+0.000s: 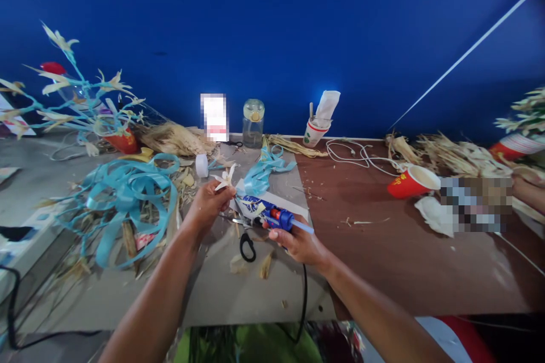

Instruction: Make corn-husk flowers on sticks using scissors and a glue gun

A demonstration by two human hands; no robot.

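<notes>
My left hand point(209, 199) is closed in a pinch round a small pale husk flower point(225, 177), held just above the table. My right hand point(298, 243) grips a blue hot-glue gun point(268, 214) with a red trigger and a clear glue stick poking out at the back. The gun's nozzle points left toward the flower's base. Its black cord point(304, 300) runs down off the table's near edge. Black-handled scissors point(246, 244) lie on the grey board point(221, 289) under my hands.
A tangle of light-blue ribbon point(123, 193) lies at left, with a branch of husk flowers point(76, 102) behind. A glass jar point(253, 123), paper cups point(315, 131), a tipped red cup point(411, 181), white cable point(357, 153) and dried husks point(451, 156) crowd the back. Another person's hand point(528, 190) is at far right.
</notes>
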